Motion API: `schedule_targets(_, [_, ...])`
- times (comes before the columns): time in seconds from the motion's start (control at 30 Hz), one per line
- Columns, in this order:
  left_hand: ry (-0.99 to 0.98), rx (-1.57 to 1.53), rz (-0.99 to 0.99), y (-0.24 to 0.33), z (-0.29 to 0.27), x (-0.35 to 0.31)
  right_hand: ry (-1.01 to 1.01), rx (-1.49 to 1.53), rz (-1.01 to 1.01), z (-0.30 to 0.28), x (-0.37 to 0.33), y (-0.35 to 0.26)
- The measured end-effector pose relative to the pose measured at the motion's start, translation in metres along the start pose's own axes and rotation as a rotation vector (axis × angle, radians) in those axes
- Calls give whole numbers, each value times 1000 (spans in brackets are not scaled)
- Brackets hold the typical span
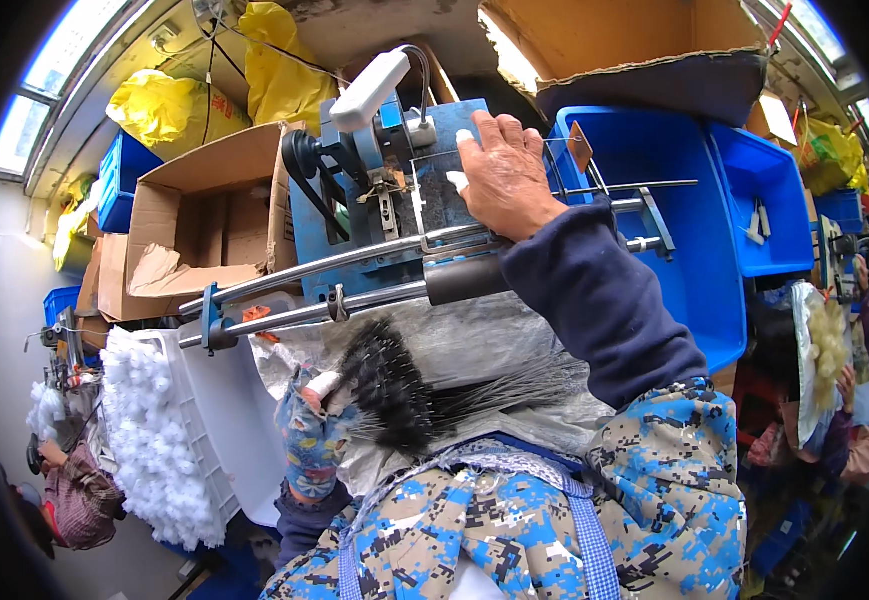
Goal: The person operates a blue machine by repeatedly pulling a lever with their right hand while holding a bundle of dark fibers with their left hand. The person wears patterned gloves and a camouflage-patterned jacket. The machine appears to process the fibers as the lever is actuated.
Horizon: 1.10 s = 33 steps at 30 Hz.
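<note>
My right hand [505,170] lies palm down on the blue metal bench machine [375,225], fingers stretched out, with white tape on the thumb and a fingertip. A thin wire [437,155] runs left from beside its fingers. Below the machine's two steel rods [380,298], my left hand [321,388] is closed at the edge of a bundle of black-bristled wire brushes [390,385]; its taped thumb shows and most fingers are hidden. The brushes' bare wire stems [510,395] fan out to the right across a pale plastic sheet [465,335] over my lap.
An open cardboard box [205,215] stands left of the machine, blue bins [695,290] to its right. White fluffy pieces [160,440] fill the edge by a white crate [240,430]. Other people [80,495] work at both sides. A large carton [645,45] stands behind.
</note>
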<state>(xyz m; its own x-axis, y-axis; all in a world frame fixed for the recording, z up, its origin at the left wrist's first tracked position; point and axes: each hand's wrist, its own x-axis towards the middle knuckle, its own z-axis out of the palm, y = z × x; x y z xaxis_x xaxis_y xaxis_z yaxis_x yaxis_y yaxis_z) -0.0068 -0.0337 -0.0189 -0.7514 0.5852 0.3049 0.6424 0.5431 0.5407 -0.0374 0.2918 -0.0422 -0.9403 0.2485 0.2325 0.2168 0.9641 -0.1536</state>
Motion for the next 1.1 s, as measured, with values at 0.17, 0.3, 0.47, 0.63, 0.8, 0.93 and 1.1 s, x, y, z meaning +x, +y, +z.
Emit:
schedule_targets(0.17, [-8,-49,79,7,17,8,-43,101,4,-4,-27,6])
schedule_targets(0.3, [-112,-141,150,27,12,19,-117,165,57,-7,-25,4])
schedule_targets(0.47, [-77,-114,71,14,14,3,-160,216,87,-5,-24,-2])
schedule_targets(0.63, [-98,-77,173,26,6,12,-243,187,45,-3,-16,-27])
schedule_targets(0.8, [-25,-82,119,14,8,2,16,172,-24,25,-9,-60])
schedule_targets(0.93, [-35,-66,118,23,-4,9,-13,200,-74,21,-6,-68])
schedule_targets(1.1, [19,-122,-28,9,-2,-3,-161,219,-42,8,-16,-25])
